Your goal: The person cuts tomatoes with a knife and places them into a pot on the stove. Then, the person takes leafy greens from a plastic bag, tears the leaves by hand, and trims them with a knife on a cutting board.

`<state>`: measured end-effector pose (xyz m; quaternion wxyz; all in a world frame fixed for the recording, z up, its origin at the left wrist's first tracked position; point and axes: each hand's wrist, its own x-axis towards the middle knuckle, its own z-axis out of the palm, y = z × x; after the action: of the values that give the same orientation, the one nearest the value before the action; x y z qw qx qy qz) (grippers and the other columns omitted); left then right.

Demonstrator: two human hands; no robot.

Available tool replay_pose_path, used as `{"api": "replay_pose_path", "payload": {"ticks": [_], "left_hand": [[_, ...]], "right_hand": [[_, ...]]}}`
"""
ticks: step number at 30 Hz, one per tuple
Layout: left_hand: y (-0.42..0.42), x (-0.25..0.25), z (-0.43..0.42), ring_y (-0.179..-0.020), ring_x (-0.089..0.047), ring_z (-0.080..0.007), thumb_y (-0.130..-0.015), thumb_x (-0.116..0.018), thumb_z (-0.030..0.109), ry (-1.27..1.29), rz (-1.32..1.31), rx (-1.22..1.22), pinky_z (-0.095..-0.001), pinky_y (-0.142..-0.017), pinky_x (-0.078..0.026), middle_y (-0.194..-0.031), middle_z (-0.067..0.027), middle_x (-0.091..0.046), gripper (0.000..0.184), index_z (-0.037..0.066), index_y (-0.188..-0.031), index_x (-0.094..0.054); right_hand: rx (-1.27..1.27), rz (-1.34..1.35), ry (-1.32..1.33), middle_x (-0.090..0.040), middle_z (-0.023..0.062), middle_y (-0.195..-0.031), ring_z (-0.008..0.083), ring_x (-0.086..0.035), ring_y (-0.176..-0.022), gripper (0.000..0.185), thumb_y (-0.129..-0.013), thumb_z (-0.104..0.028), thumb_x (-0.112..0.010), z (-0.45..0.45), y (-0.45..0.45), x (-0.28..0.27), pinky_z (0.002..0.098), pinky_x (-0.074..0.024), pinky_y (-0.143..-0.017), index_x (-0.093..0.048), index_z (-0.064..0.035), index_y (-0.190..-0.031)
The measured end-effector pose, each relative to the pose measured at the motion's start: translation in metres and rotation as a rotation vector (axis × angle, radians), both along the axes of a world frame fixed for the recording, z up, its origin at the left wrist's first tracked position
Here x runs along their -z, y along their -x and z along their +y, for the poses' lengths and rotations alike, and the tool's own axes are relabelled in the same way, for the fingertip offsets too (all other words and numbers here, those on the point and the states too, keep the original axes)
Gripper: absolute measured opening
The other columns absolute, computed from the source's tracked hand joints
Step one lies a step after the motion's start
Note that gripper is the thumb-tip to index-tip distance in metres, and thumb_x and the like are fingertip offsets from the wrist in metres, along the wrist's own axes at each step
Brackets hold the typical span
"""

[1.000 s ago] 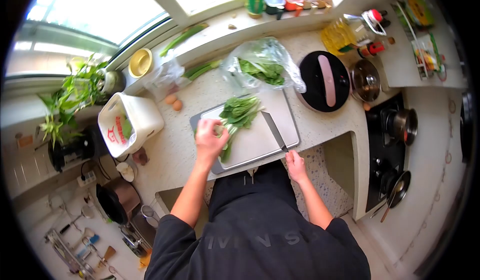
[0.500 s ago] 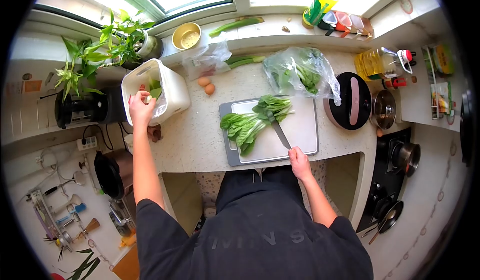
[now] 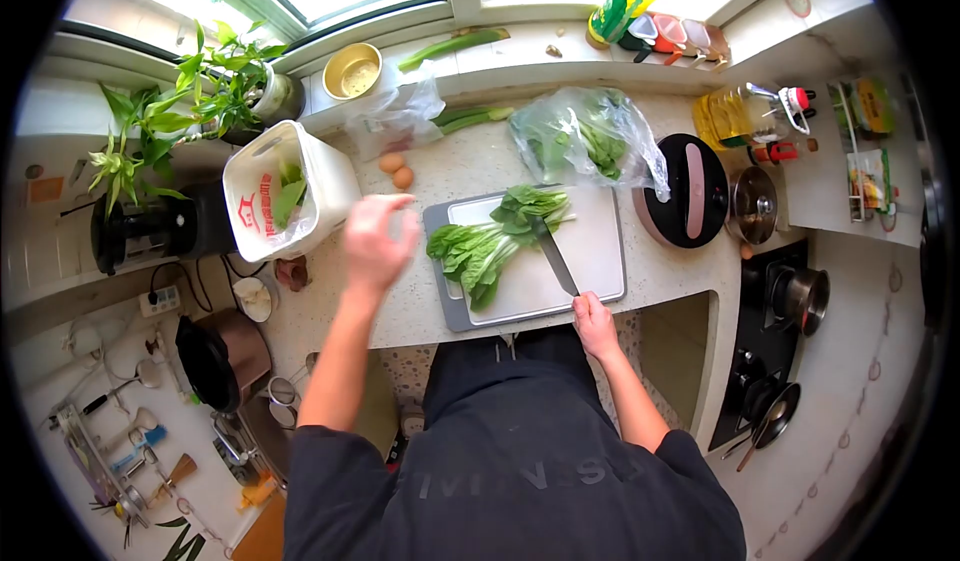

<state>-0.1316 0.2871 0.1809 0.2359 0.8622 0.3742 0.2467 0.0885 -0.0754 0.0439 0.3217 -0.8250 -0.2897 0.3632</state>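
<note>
My right hand (image 3: 596,325) is closed round the handle of a knife (image 3: 556,259), whose blade tip touches the leafy greens. Those greens (image 3: 485,251) lie across the left and upper part of a grey-edged white cutting board (image 3: 590,261). In the air between the board and a white bin (image 3: 335,176) is my left hand (image 3: 380,246), slightly blurred, with its fingers apart and nothing in them. Some green leaf pieces (image 3: 289,199) show inside the bin. Two brown eggs (image 3: 402,177) rest on the counter just beyond my left hand.
Behind the board lies a plastic bag of greens (image 3: 590,141). A black round cooker (image 3: 708,196) stands right of it, near an oil bottle (image 3: 725,116) and the stove (image 3: 765,351). Potted plants (image 3: 230,91) and a golden bowl (image 3: 352,72) are at the back left.
My left hand went from the greens to the bin, then moved back right, away from it. The knife blade shifted onto the greens and my right hand kept its hold. The view also shifted.
</note>
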Motion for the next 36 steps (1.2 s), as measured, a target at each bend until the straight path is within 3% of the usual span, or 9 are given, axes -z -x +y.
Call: {"api": "replay_pose_path", "payload": {"ticks": [2, 3, 5, 8, 10, 17, 21, 28, 36], "left_hand": [[-0.026, 0.050, -0.033, -0.105, -0.066, -0.0305, -0.087, -0.075, 0.030, 0.062, 0.052, 0.107, -0.0443, -0.095, -0.052, -0.112, -0.0130, -0.070, 0.042, 0.005, -0.120, -0.069], [-0.046, 0.088, -0.068, -0.117, -0.062, -0.0341, -0.080, -0.080, 0.039, 0.054, 0.279, 0.132, -0.0470, -0.103, -0.048, -0.122, -0.0152, -0.067, 0.065, 0.007, -0.134, -0.063], [-0.055, 0.128, -0.094, -0.135, -0.050, -0.0323, -0.072, -0.082, 0.055, 0.119, 0.436, 0.162, -0.0551, -0.116, -0.033, -0.141, -0.0147, -0.055, 0.096, 0.007, -0.149, -0.049], [-0.066, 0.150, -0.114, -0.139, -0.045, -0.0307, -0.068, -0.084, 0.055, 0.017, 0.588, 0.075, -0.0623, -0.120, -0.024, -0.143, -0.0145, -0.052, 0.109, 0.006, -0.155, -0.040], [-0.067, 0.162, -0.120, -0.140, -0.044, -0.0302, -0.066, -0.084, 0.054, 0.041, 0.624, 0.027, -0.0650, -0.121, -0.021, -0.143, -0.0144, -0.051, 0.113, 0.006, -0.157, -0.037], [-0.045, 0.181, -0.123, -0.132, -0.049, -0.0275, -0.068, -0.082, 0.041, 0.102, 0.604, 0.071, -0.0609, -0.122, -0.023, -0.136, -0.0104, -0.053, 0.095, 0.006, -0.149, -0.046], [-0.029, 0.183, -0.121, -0.118, -0.055, -0.0271, -0.064, -0.083, 0.032, 0.055, 0.582, 0.083, -0.0536, -0.113, -0.035, -0.120, -0.0088, -0.059, 0.074, 0.011, -0.132, -0.059], [-0.018, 0.163, -0.132, -0.106, -0.059, -0.0283, -0.060, -0.085, 0.030, -0.003, 0.465, 0.207, -0.0459, -0.101, -0.041, -0.107, -0.0079, -0.061, 0.068, 0.012, -0.122, -0.063], [-0.093, 0.160, -0.164, -0.101, -0.060, -0.0289, -0.062, -0.084, 0.030, -0.020, 0.307, 0.336, -0.0439, -0.094, -0.043, -0.107, -0.0084, -0.061, 0.067, 0.012, -0.123, -0.062]], "right_hand": [[0.024, 0.052, 0.036, -0.061, 0.0251, -0.075, 0.0488, -0.063, -0.077, 0.043, -0.106, -0.047, -0.053, 0.002, 0.000, -0.009, 0.0502, -0.0484, -0.067, -0.060, -0.0043, -0.101], [0.041, 0.050, 0.043, -0.061, 0.0251, -0.075, 0.0487, -0.063, -0.077, 0.043, -0.106, -0.047, -0.053, -0.002, -0.001, -0.013, 0.0502, -0.0484, -0.066, -0.060, -0.0042, -0.101], [0.060, 0.056, 0.052, -0.061, 0.0252, -0.075, 0.0486, -0.063, -0.077, 0.044, -0.106, -0.047, -0.053, -0.004, 0.001, -0.016, 0.0503, -0.0484, -0.066, -0.060, -0.0040, -0.101], [0.060, -0.053, -0.013, -0.055, 0.0069, -0.061, 0.0182, -0.056, -0.056, 0.039, -0.109, -0.039, -0.054, -0.018, 0.003, -0.010, 0.0362, -0.0454, -0.057, -0.061, -0.0037, -0.097], [0.091, -0.042, -0.006, -0.055, 0.0071, -0.061, 0.0180, -0.056, -0.056, 0.039, -0.109, -0.039, -0.054, -0.026, 0.002, -0.010, 0.0363, -0.0451, -0.056, -0.061, -0.0034, -0.096], [0.149, -0.024, -0.033, -0.054, 0.0078, -0.060, 0.0168, -0.054, -0.056, 0.040, -0.109, -0.039, -0.054, -0.037, 0.002, -0.009, 0.0364, -0.0443, -0.055, -0.059, -0.0031, -0.093], [0.141, -0.031, -0.027, -0.054, 0.0082, -0.061, 0.0168, -0.054, -0.056, 0.041, -0.110, -0.039, -0.053, -0.039, 0.001, -0.002, 0.0365, -0.0444, -0.055, -0.059, -0.0031, -0.092], [0.146, -0.041, -0.055, -0.051, 0.0072, -0.059, 0.0153, -0.051, -0.055, 0.041, -0.110, -0.038, -0.053, -0.037, -0.002, 0.006, 0.0355, -0.0436, -0.054, -0.058, -0.0025, -0.091], [0.276, -0.056, -0.089, -0.050, 0.0014, -0.059, 0.0096, -0.048, -0.054, 0.041, -0.111, -0.039, -0.052, -0.054, -0.011, 0.008, 0.0304, -0.0396, -0.051, -0.057, -0.0038, -0.091]]}}
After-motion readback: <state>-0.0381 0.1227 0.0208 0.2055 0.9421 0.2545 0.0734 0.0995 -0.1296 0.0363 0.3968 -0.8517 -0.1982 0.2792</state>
